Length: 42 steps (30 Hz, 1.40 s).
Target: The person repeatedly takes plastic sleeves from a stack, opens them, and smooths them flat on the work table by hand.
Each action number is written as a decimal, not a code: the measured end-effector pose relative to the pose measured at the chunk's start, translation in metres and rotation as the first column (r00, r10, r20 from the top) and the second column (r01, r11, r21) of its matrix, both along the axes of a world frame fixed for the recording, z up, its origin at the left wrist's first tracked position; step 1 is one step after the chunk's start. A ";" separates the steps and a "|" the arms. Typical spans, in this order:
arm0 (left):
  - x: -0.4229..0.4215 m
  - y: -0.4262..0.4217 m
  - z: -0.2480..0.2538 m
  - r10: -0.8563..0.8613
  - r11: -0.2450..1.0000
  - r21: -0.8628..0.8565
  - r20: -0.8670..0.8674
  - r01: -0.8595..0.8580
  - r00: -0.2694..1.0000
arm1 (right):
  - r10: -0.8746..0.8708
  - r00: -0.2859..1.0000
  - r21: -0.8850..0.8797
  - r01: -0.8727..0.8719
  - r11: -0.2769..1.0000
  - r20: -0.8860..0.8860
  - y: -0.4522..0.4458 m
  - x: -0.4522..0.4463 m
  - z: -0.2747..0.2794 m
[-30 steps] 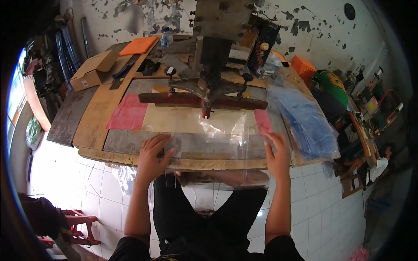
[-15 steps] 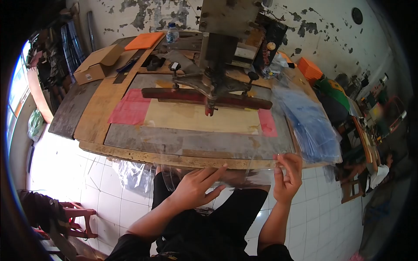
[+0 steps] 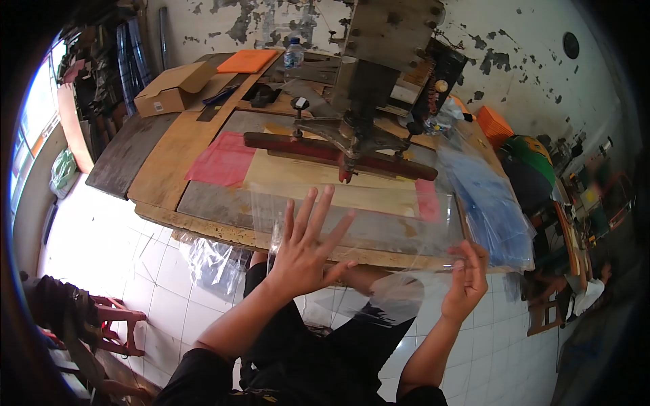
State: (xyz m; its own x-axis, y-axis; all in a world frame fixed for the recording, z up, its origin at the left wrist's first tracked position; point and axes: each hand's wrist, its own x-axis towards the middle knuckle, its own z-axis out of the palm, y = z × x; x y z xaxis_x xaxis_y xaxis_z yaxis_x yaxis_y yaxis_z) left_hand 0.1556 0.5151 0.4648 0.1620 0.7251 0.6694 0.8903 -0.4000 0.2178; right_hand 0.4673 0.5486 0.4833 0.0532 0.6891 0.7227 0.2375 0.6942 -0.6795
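Note:
A clear plastic sheet (image 3: 406, 238) stretches over the table's front edge, part of it hanging above my lap. My left hand (image 3: 306, 260) lies with its fingers spread and stretched forward against the sheet's left part. At the sheet's right side, my right hand (image 3: 467, 279) pinches its edge between thumb and fingers. Beyond the sheet stands a press with a long dark red bar (image 3: 393, 164), raised over a cream-coloured pad (image 3: 288, 172). Pink patches (image 3: 220, 160) flank the pad. How many layers of plastic I hold, I cannot tell.
A pile of bluish clear plastic sheets (image 3: 484, 213) lies at the table's right. Further back are a cardboard box (image 3: 169, 91), an orange pad (image 3: 248, 61) and a water bottle (image 3: 294, 55). Crumpled plastic (image 3: 215, 267) hangs below the front edge. A red stool (image 3: 122, 325) stands left.
My left hand has moved forward and its fingers have spread. The clear sheet has come up further over the tabletop. My right hand keeps its pinch, and the view has shifted slightly.

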 end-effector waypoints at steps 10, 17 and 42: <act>-0.017 0.006 0.025 0.036 0.999 0.025 0.007 -0.037 0.999 | -0.108 0.990 -0.181 0.090 0.979 -0.092 0.009 0.001 0.008; -0.021 0.008 0.028 0.036 0.998 0.048 0.032 -0.037 0.999 | -0.117 0.988 -0.237 0.091 0.967 -0.098 0.014 0.007 0.005; -0.020 0.005 0.030 0.078 0.996 0.037 0.011 -0.078 0.997 | -0.104 0.991 -0.367 0.068 0.928 -0.079 0.014 0.011 -0.002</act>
State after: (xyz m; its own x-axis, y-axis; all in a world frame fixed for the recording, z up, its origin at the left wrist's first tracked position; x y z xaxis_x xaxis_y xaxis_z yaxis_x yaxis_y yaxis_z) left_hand 0.1357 0.5198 0.4949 0.0989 0.7097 0.6975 0.9170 -0.3372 0.2131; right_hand 0.4780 0.5624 0.4809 0.1805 0.8926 0.4131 0.2067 0.3762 -0.9032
